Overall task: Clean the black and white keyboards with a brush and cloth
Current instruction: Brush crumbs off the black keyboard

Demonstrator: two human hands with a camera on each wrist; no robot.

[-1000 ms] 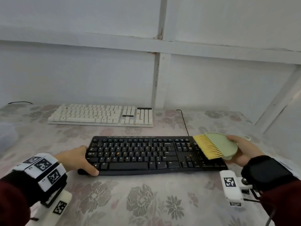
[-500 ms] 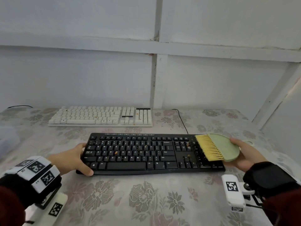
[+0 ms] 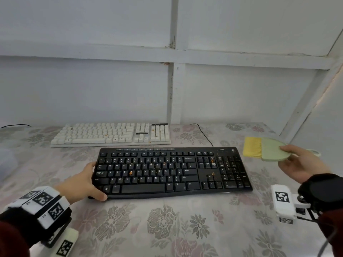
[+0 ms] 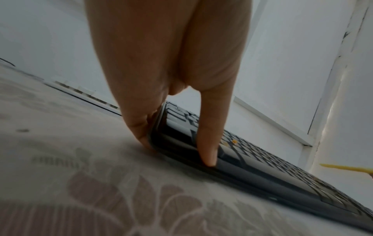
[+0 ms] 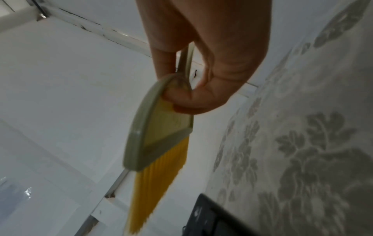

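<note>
Black keyboard (image 3: 172, 171) lies on the floral table (image 3: 167, 229), the white keyboard (image 3: 111, 134) just beyond it. Left hand (image 3: 81, 184) grips its left end, thumb on top. Right hand (image 3: 304, 164) pinches the brush (image 3: 265, 149), held above the keyboard's far right corner.

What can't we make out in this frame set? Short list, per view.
- Cloth: in no view.
- Left hand fingers: head view, hidden behind the black keyboard edge; the left wrist view shows only the thumb on top.
- White keyboard legends: head view, too small.
- Brush handle end: head view, covered by the right hand.
- Black keyboard: right wrist view, cut off at bottom edge, blurred.
</note>
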